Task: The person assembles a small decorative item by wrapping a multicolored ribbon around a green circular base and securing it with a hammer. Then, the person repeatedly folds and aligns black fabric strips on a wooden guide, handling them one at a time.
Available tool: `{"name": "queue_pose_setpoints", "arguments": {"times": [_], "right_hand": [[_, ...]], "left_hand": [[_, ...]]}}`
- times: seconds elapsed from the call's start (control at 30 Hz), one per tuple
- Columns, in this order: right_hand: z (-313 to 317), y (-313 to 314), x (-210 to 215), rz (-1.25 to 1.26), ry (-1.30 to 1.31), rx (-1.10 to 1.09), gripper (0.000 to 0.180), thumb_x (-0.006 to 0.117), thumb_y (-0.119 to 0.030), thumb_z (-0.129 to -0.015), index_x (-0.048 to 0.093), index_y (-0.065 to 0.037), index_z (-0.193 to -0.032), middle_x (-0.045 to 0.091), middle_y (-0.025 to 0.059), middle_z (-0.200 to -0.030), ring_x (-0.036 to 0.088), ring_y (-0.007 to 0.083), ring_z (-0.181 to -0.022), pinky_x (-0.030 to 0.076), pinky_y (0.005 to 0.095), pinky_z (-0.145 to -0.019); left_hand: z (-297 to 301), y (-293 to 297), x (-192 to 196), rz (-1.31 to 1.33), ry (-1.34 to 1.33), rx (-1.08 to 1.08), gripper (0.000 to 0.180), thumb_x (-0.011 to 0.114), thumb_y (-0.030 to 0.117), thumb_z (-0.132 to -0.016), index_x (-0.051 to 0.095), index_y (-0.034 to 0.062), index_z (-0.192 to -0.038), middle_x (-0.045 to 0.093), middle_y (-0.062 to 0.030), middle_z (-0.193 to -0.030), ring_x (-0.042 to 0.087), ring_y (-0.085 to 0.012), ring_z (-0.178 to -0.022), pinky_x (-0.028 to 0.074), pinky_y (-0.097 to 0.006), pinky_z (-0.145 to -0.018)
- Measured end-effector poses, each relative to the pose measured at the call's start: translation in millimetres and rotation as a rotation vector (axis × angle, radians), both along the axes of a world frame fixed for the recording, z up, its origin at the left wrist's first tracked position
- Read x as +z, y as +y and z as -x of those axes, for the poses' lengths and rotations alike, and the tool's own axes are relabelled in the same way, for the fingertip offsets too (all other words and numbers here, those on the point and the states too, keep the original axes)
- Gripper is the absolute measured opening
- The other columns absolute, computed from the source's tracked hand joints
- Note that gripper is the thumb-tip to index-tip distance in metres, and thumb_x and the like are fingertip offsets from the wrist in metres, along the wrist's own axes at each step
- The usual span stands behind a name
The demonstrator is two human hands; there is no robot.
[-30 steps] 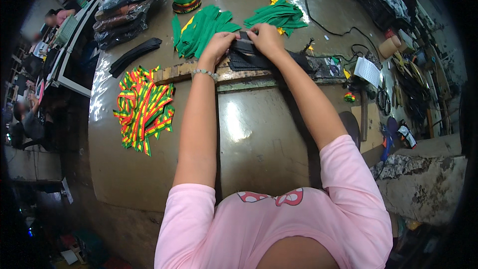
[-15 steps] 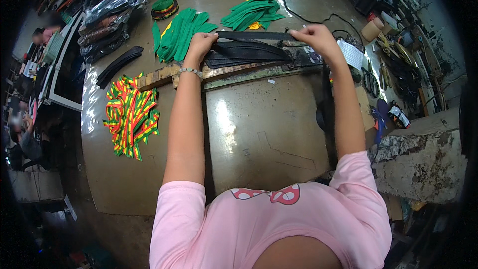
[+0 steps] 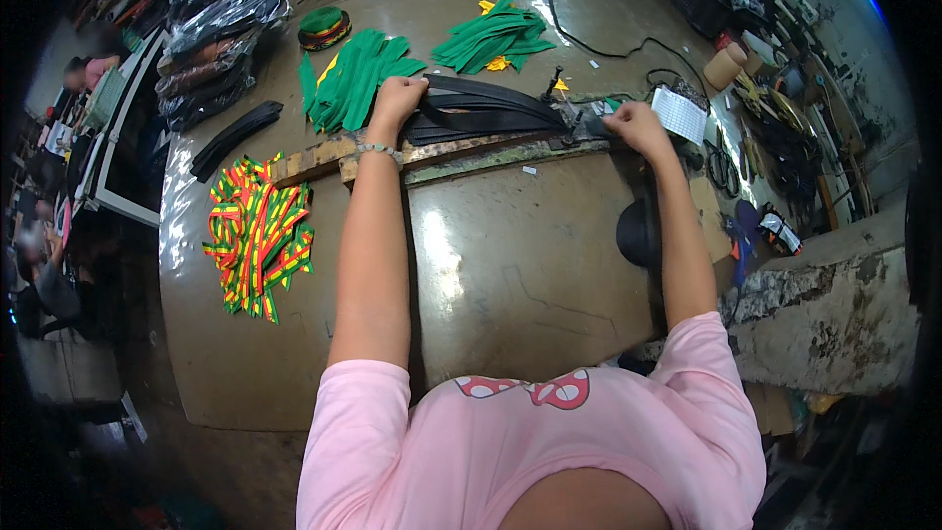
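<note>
Worn brown glossy surface (image 3: 510, 265) carries: pile of red-yellow-green striped fabric strips (image 3: 257, 234), two heaps of green fabric pieces (image 3: 353, 79) (image 3: 491, 36), stack of black curved strips (image 3: 486, 110), long wooden board (image 3: 442, 149), round striped cap (image 3: 324, 27).

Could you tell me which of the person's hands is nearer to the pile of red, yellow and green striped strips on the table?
Left. The left hand grips the black strips, up and to the right of the striped pile. The right hand is much farther right, across the table.

Single head-worn fisheye view, looking steeply down — worktable (image 3: 510, 275) close, edges bending
</note>
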State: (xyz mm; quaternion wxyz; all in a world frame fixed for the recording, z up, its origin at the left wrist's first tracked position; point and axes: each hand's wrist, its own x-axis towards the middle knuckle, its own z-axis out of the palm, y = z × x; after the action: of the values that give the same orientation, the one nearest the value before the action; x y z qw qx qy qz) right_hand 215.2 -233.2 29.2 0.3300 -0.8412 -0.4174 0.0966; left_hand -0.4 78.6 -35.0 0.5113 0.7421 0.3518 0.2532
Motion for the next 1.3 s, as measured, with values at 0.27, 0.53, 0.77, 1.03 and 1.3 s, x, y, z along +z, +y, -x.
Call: {"name": "queue_pose_setpoints", "arguments": {"times": [0.27, 0.53, 0.77, 1.03, 1.3], "right_hand": [[94.1, 143.8, 34.0, -0.391, -0.146, 0.222, 0.025, 0.063, -0.029, -0.077, 0.068, -0.005, -0.084, 0.065, 0.0167, -0.077, 0.064, 0.0284, -0.071, 0.049, 0.0361, -0.066], [109.2, 188.9, -20.3, -0.173, -0.166, 0.062, 0.027, 0.065, -0.03, -0.075, 0.069, -0.005, -0.084, 0.065, 0.018, -0.077, 0.064, 0.0304, -0.075, 0.049, 0.0376, -0.07], [61.9, 131.6, 39.4, 0.066, -0.111, 0.225, 0.047, 0.068, -0.047, -0.071, 0.068, 0.0, -0.078, 0.061, 0.0093, -0.06, 0.058, 0.0171, -0.057, 0.047, 0.0324, -0.056], [15.9, -5.0, 18.2, -0.015, 0.432, -0.074, 0.032, 0.069, -0.037, -0.076, 0.063, -0.006, -0.075, 0.044, -0.006, -0.054, 0.034, 0.0043, -0.046, 0.023, 0.0228, -0.041], [-5.7, -11.1, -22.4, 0.028, 0.352, -0.043, 0.03, 0.067, -0.033, -0.077, 0.062, -0.004, -0.078, 0.05, 0.001, -0.056, 0.043, 0.0108, -0.048, 0.034, 0.0264, -0.045]], "left_hand": [[17.1, -5.7, 13.5, 0.055, -0.102, -0.044, 0.031, 0.062, 0.02, -0.074, 0.064, -0.0034, -0.095, 0.063, -0.0061, -0.082, 0.054, -0.011, -0.068, 0.044, -0.025, -0.062], [8.5, -11.9, 21.3, 0.112, -0.01, -0.068, 0.034, 0.062, 0.031, -0.08, 0.063, -0.0025, -0.084, 0.062, -0.0067, -0.081, 0.053, -0.013, -0.073, 0.042, -0.026, -0.069], [3.6, -7.8, 20.0, 0.252, 0.035, -0.086, 0.033, 0.069, 0.03, -0.075, 0.064, 0.001, -0.089, 0.061, -0.0019, -0.084, 0.049, -0.0126, -0.08, 0.04, -0.026, -0.071], [2.7, -11.7, 25.5, 0.219, 0.109, -0.042, 0.036, 0.068, 0.028, -0.076, 0.063, -0.0016, -0.097, 0.062, -0.0081, -0.099, 0.052, -0.0179, -0.092, 0.04, -0.029, -0.082], [2.2, -7.9, 21.0, 0.182, 0.095, -0.076, 0.037, 0.067, 0.029, -0.076, 0.064, -0.0021, -0.096, 0.062, -0.008, -0.098, 0.054, -0.0165, -0.088, 0.041, -0.028, -0.081]]}}
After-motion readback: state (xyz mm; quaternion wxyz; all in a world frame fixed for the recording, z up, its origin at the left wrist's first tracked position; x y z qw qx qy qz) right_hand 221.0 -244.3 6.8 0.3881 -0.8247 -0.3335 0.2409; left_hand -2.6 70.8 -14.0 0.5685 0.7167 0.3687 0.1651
